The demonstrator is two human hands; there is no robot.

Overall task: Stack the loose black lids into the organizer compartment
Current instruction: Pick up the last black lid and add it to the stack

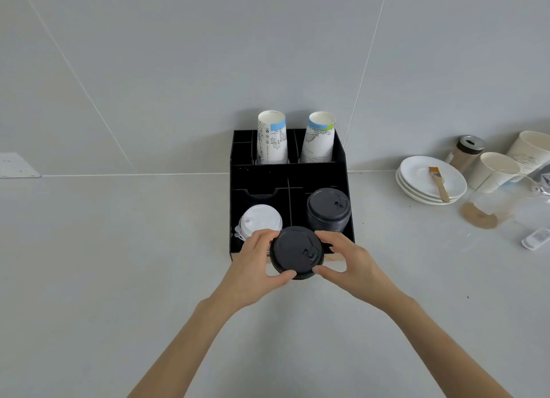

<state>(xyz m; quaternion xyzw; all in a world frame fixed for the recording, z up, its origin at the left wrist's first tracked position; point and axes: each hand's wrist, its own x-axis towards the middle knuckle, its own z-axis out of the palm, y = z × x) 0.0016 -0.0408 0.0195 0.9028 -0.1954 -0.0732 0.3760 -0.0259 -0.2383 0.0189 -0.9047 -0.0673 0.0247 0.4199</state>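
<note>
Both hands (253, 263) (348, 263) pinch the black lid (296, 253) by its rim, before the organizer's (238, 171) front edge.

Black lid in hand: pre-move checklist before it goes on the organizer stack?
1. Grip: left hand and right hand both pinch the black lid at its rim: ok.
2. One lid or several held: cannot tell.
3. Target: black lid stack sits in the organizer front right compartment: ok.
4. Path to the stack is free: ok.
5. White lids are in the front left compartment, not the target: ok.
6. Room left above the stack: cannot tell.
</note>
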